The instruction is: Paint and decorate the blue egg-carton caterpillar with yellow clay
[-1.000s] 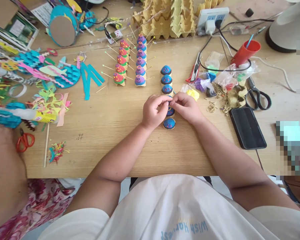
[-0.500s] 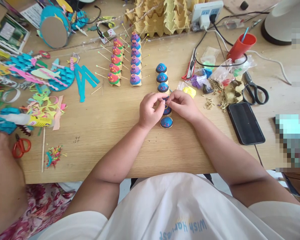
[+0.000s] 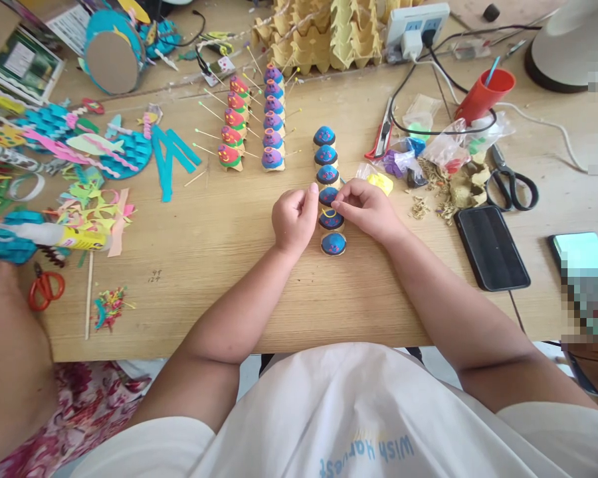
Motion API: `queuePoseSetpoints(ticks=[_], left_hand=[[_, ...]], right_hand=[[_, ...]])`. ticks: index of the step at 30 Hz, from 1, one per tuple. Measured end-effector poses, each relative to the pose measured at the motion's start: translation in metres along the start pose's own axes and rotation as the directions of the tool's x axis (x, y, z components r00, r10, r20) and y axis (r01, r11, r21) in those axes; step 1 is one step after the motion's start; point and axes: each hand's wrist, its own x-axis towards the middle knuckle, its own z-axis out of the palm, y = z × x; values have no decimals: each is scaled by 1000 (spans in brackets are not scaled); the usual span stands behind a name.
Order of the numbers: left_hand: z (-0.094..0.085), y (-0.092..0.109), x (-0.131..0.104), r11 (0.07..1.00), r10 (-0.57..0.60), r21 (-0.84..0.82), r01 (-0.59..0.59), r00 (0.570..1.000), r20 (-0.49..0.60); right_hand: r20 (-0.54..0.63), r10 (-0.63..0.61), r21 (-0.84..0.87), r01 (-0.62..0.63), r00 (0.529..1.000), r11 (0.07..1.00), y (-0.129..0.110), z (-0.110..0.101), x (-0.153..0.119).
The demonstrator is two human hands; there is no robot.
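Observation:
A row of several blue clay-covered egg-carton cups point(image 3: 333, 243) with dark rims and small pink marks runs away from me. A thin yellow clay strand point(image 3: 328, 214) curves across the second-nearest cup. My right hand point(image 3: 369, 207) comes in from the right, thumb and forefinger pinched at the strand's right end; the fingertips partly cover the contact. Left of the row, my left hand point(image 3: 295, 219) is closed with the thumb uppermost, apart from the cups. Its curled fingers hide whatever may be inside. Yellow clay point(image 3: 380, 182) lies in a bag behind my right hand.
Finished-looking red-green point(image 3: 230, 156) and purple point(image 3: 273, 158) cup rows with pins stand behind left. On the right are a utility knife point(image 3: 381, 133), red cup point(image 3: 484, 96), black scissors point(image 3: 511, 182) and phone point(image 3: 492, 247). Another person's arm point(image 3: 14, 332) rests at left.
My left hand has drawn left and away from the right hand, uncovering the middle cups. The right hand stays pinched in nearly the same place. The whole view has shifted slightly.

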Motion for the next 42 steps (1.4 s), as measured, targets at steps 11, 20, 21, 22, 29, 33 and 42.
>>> queuePoseSetpoints(ticks=[11, 20, 21, 22, 29, 33, 42], left_hand=[[2, 0, -1, 999, 46, 16, -47, 998, 42], [0, 2, -1, 996, 90, 22, -91, 994, 61], [0, 2, -1, 995, 90, 25, -92, 994, 62], [0, 2, -1, 995, 89, 29, -91, 994, 63], [0, 3, -1, 995, 95, 26, -98, 992, 78], [0, 3, -1, 995, 100, 7, -100, 993, 71], [0, 3, 0, 995, 86, 44, -90, 992, 89]], right_hand=[[13, -86, -120, 86, 996, 989, 4, -5, 2], [5, -38, -86, 38, 999, 996, 2, -2, 1], [4, -29, -71, 29, 1000, 997, 2, -2, 1], [2, -25, -63, 25, 1000, 998, 2, -2, 0], [22, -56, -143, 59, 998, 988, 1, -6, 1], [25, -44, -144, 47, 999, 988, -1, -7, 1], [78, -47, -62, 52, 996, 997, -3, -6, 0]])
